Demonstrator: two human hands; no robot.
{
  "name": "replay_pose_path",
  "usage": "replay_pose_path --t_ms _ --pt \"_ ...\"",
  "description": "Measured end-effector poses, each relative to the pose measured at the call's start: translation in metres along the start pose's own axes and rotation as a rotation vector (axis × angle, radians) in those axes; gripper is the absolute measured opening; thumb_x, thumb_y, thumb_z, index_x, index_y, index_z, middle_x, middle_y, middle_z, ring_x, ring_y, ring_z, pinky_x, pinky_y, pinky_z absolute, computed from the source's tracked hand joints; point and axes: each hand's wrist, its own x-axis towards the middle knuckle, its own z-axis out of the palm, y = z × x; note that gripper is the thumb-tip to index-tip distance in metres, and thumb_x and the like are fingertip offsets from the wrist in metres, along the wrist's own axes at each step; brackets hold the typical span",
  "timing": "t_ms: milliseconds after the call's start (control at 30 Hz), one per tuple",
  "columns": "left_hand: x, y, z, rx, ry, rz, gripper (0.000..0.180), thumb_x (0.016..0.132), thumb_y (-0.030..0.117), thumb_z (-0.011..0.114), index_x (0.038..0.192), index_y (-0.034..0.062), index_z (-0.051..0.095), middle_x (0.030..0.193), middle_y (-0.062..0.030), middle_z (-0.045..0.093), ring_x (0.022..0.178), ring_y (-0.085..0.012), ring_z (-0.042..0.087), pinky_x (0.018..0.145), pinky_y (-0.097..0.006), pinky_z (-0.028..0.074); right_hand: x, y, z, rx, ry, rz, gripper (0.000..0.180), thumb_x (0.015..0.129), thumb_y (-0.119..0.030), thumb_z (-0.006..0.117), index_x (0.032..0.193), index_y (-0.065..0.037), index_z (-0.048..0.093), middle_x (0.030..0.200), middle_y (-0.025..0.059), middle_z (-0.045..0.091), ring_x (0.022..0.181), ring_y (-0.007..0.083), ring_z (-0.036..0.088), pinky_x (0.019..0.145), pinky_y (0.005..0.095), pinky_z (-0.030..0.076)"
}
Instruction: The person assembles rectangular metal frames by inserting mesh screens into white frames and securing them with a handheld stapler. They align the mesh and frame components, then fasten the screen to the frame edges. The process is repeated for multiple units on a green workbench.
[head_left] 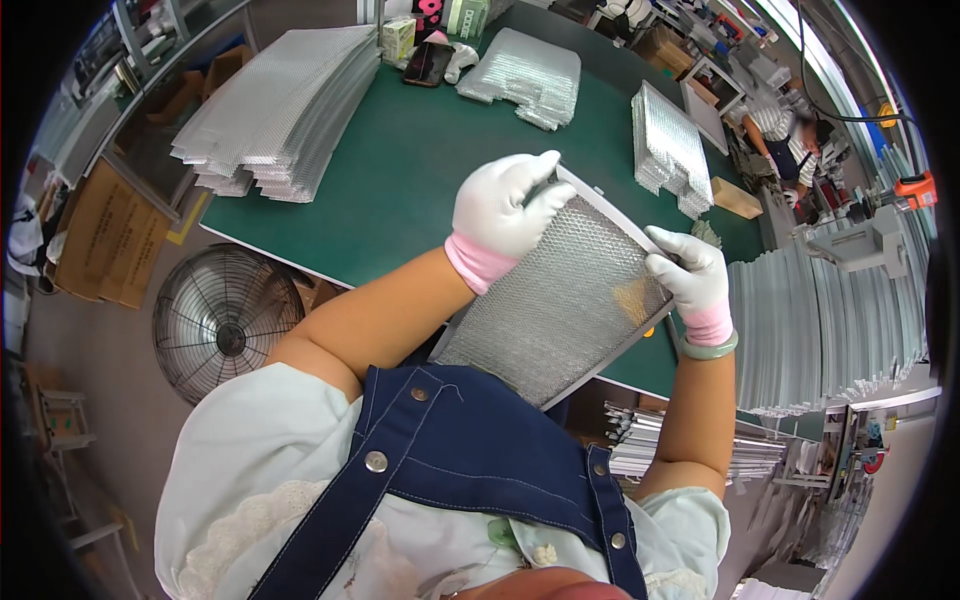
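Observation:
Between my hands is a rectangular metal mesh filter panel (pixel 550 310) with a thin grey metal frame, held tilted over the near edge of the green table (pixel 400 170). My left hand (pixel 505 205), in a white glove with a pink cuff, is closed on the panel's far left corner, thumb and fingers pinching the frame. At the far right corner my right hand (pixel 692 280), gloved the same way, grips the frame too. A yellowish patch shows in the mesh near that hand. The panel's near left edge passes behind my left forearm.
Stacked silvery mesh sheets (pixel 280 95) cover the table's left, with smaller notched stacks (pixel 525 75) (pixel 670 140) farther back. A phone (pixel 427 63) and wooden block (pixel 737 198) lie there. A floor fan (pixel 230 325) stands left; long metal strips (pixel 830 320) and an orange-black power tool (pixel 905 195) are right. A person (pixel 785 140) works beyond.

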Motion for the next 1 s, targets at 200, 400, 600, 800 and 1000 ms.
replay_pose_path --t_ms 200,400,600,800,1000 --pt "-0.006 0.012 -0.001 -0.385 -0.114 -0.256 0.049 0.088 -0.001 0.072 0.135 -0.0043 0.057 0.121 -0.0125 0.068 0.102 -0.0162 0.066 0.090 -0.028 0.052 -0.010 0.000 -0.004 -0.016 0.016 -0.049 0.035 0.084 0.004 0.075 0.119 0.001 0.071 0.102 0.0038 0.071 0.091 0.0099 0.065 0.084 0.0248 0.052" --pt "0.004 0.013 -0.018 -0.660 -0.290 -0.451 0.056 0.091 -0.008 0.065 0.144 -0.0040 0.048 0.129 -0.0106 0.063 0.104 -0.0116 0.063 0.092 -0.026 0.052 -0.010 -0.011 -0.009 0.000 -0.036 -0.039 0.034 0.085 0.005 0.074 0.118 0.001 0.071 0.100 0.0030 0.070 0.090 0.0087 0.064 0.083 0.0237 0.051" --pt "0.002 0.008 -0.020 -0.707 -0.300 -0.494 0.052 0.091 -0.008 0.065 0.140 -0.0032 0.050 0.124 -0.0091 0.064 0.098 -0.0095 0.063 0.088 -0.025 0.053 -0.010 -0.017 -0.009 -0.076 -0.082 -0.028 0.036 0.085 0.005 0.073 0.121 0.001 0.069 0.101 0.0037 0.071 0.092 0.0090 0.065 0.085 0.0242 0.051" --pt "0.001 0.015 -0.019 -0.634 -0.249 -0.487 0.049 0.090 -0.007 0.068 0.135 -0.0033 0.050 0.122 -0.0095 0.063 0.097 -0.0085 0.062 0.084 -0.023 0.053 -0.008 -0.067 0.021 -0.364 -0.027 -0.221 0.040 0.089 -0.013 0.071 0.125 0.000 0.064 0.107 0.0161 0.071 0.100 0.0267 0.070 0.089 0.0354 0.054" --pt "0.001 0.027 -0.020 -0.619 -0.261 -0.511 0.048 0.090 -0.006 0.070 0.135 -0.0025 0.051 0.116 -0.0082 0.065 0.090 -0.0067 0.061 0.079 -0.021 0.052 0.009 -0.057 0.067 -0.958 0.162 -0.478 0.026 0.093 -0.024 0.066 0.114 -0.009 0.067 0.083 0.0130 0.066 0.075 0.0326 0.067 0.068 0.0417 0.054"
